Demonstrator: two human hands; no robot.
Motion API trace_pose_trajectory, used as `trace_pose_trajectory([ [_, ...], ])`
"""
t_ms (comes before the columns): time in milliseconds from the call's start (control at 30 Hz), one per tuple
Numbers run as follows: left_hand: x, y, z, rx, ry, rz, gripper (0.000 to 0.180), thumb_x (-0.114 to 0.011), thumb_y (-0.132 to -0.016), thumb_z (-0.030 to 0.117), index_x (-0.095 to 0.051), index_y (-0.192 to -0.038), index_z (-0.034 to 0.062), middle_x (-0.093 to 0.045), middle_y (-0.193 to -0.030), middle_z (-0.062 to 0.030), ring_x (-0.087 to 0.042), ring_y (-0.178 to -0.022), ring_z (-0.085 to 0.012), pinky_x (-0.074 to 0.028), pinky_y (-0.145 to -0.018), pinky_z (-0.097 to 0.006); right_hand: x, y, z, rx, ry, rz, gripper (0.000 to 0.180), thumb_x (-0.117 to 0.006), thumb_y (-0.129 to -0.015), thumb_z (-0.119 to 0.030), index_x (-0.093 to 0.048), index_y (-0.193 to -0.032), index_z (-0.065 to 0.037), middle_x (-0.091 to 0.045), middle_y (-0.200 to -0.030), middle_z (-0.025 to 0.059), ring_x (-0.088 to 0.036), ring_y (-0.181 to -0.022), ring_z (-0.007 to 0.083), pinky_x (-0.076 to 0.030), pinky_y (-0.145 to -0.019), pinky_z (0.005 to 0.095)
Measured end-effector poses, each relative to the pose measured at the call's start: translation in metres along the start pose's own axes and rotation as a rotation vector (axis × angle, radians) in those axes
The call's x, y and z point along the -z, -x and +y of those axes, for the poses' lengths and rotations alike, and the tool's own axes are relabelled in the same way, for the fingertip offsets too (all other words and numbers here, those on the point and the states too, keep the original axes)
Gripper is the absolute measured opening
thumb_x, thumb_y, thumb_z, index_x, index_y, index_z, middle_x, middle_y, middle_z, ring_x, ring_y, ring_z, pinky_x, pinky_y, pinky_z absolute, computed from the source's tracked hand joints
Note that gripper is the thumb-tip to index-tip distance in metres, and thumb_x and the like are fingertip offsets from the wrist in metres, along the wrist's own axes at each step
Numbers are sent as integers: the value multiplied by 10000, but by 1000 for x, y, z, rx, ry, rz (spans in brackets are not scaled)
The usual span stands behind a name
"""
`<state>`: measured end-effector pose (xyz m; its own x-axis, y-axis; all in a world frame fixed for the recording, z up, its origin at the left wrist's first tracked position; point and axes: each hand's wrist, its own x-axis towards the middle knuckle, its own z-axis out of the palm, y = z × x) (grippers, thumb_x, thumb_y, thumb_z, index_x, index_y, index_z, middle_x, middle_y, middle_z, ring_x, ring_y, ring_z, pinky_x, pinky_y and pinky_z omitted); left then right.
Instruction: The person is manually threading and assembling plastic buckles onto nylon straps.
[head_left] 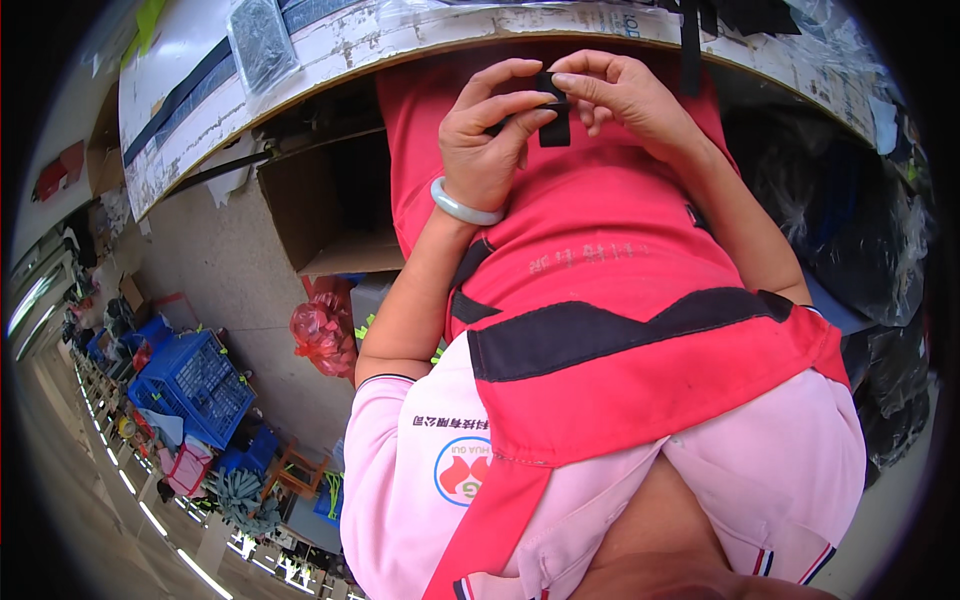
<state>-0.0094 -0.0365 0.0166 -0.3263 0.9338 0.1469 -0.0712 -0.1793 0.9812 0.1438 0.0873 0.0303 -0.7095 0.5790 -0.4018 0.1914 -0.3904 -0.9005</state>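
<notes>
A red cloth apron (640, 210) spreads across the lap and chest, with a wavy-edged black panel sewn across it. Beneath it shows a pink short-sleeved polo shirt (405, 500). The worktable (350, 45) curves across the top of the view, its pale surface scuffed and chipped along the edge. On the right, crinkled, see-through plastic bags (850, 230) hold dark material whose kind cannot be made out. Under the table stands an open cardboard box (300, 215), its inside too shadowed to read. A blue plastic crate (200, 380) with lattice walls sits on the floor to the left; its contents are unclear. Nearer lies a bulging, wrinkled red plastic bag (325, 330).

The right hand (635, 100) reaches in with its forearm slanting up to the left, wrist bent, thumb and forefinger brought together at the upper part of a black strap (555, 130); whether they clamp it cannot be told. The left hand (485, 135) rises with curled fingers, thumb and fingertips closed on that strap, which is flat, short and fabric-like, held above the apron just before the table edge. A smooth, pale, rounded bangle (465, 208) circles the left wrist.
</notes>
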Motion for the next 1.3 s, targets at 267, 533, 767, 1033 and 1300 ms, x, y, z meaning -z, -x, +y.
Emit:
trace_pose_trajectory([
  [267, 18, 9, 20, 278, 73, 18, 145, -635, -840, -66, -692, -966, -25, -660, -877, -71, -525, -524, -55, -377, -431, -164, 4, -13, 16, -18, 24, -38, 234, -652, -906, -269, -648, -936, -36, -600, -758, -14, -545, -622, 38, -469, -570, 193],
  [533, 186, 69, 27, 316, -89, 652, 259, -624, -909, 92, -623, -1140, -26, -687, -1008, -134, -612, -608, -124, -385, -395, -175, 51, 20, 8, 315, 469, 215, 181, -592, -943, -178, -649, -1053, -48, -628, -834, -7, -567, -721, 53, -467, -668, 187],
  [767, 204, 83, -45, 350, 533, 722, 281, -464, -894, -113, -530, -1160, -54, -581, -1145, -189, -567, -1113, -327, -468, -1003, -423, 129, 35, -12, 602, 1395, 330, 584, -617, -774, 59, -598, -1258, -269, -483, -1325, 10, -515, -1108, 229, -410, -976, 356],
  [1033, 68, 6, -7, 413, 236, 101, 302, -450, -972, 15, -500, -1267, -17, -628, -1087, -200, -678, -851, -232, -584, -726, -302, 98, 24, -6, 808, 1115, 454, 337, -615, -830, 36, -665, -1120, -129, -599, -1097, 15, -568, -792, 155, -481, -735, 256],
  [1300, 8, -2, -6, 419, 305, -8, 334, -463, -958, -5, -388, -1283, -17, -658, -921, -168, -658, -645, -187, -553, -565, -253, -11, 23, -28, 227, 356, -87, 168, -581, -926, -73, -590, -1065, 20, -595, -827, 3, -521, -734, 46, -457, -652, 205],
])
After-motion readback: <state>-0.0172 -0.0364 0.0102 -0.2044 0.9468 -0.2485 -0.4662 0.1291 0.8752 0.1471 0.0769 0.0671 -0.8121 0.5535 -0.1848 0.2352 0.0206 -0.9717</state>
